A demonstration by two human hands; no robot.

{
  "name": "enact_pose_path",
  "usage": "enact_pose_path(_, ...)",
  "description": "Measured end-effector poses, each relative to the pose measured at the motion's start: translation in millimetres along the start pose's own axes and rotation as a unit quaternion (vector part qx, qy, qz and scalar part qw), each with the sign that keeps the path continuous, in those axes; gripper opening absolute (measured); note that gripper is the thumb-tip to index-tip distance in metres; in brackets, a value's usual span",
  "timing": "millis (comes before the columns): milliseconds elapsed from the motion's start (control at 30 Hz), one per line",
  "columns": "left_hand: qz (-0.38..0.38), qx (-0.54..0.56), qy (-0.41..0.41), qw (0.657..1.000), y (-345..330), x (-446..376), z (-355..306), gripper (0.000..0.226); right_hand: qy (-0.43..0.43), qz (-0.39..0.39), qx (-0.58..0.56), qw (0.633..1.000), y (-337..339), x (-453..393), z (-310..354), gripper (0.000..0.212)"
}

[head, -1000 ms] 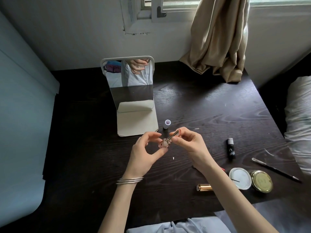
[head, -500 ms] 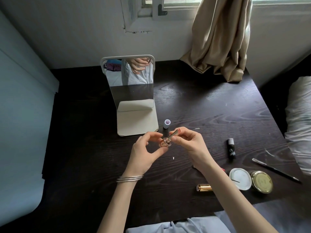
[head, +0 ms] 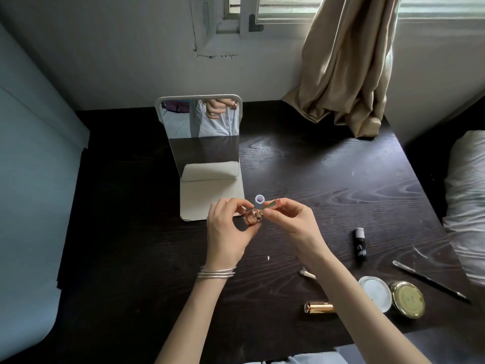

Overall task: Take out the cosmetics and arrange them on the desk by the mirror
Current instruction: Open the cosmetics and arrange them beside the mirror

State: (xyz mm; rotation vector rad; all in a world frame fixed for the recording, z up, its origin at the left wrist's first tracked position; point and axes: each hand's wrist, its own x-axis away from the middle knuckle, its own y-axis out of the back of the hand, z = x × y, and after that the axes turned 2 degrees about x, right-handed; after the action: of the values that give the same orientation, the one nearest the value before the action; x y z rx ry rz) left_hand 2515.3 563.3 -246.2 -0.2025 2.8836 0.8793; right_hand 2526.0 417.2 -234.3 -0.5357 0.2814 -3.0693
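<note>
Two hands hold an opened lipstick above the tabletop.
The left hand (head: 227,232) pinches the lipstick (head: 258,212) base, the right hand (head: 291,222) pinches its raised stick. The mirror (head: 202,137) stands at 11 o'clock, the gold cap (head: 319,307) lies at 5 o'clock.

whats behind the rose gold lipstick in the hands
A small tube with a white round top stands on the dark wooden desk just behind the rose gold lipstick. Its lower body is hidden by the lipstick and fingers.

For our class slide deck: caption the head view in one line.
Both hands, left and right, hold a rose-gold lipstick near the mirror.
</note>
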Motion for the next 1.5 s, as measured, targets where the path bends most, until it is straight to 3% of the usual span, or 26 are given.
enact_pose_path(100, 0.057, 0.024, 0.001, 0.998, -2.8, -7.9, 1.5, 0.036, 0.002, 0.001, 0.011, 1.0, 1.2, -11.3, 7.0, 0.023)
enact_pose_path(267, 0.063, 0.085, 0.067, 0.992, -9.6, -24.8, 3.2, 0.024, 0.0, -0.001, 0.032, 0.999, 5.6, -34.3, 13.2, 0.008)
enact_pose_path(400, 0.035, 0.065, 0.088, 0.993, -23.5, -46.7, 11.6, 0.033, -0.01, -0.004, 0.059, 0.998, 7.1, -54.1, 15.8, 0.006)
enact_pose_path(567, 0.065, 0.073, 0.11, 0.989, -29.2, -63.7, 25.6, 0.049, -0.002, -0.017, 0.078, 0.997, 9.7, -85.4, 14.7, 0.014)
enact_pose_path(1000, 0.082, 0.09, 0.201, 0.972, -16.8, -49.9, 69.4, 0.04, 0.031, 0.001, 0.35, 0.936, 21.1, -156.8, -43.2, 0.013)
enact_pose_path(1500, 0.107, 0.098, 0.213, 0.966, -25.0, -45.6, 69.7, 0.04, 0.08, -0.006, 0.358, 0.93, 16.1, -168.9, -52.9, 0.009)
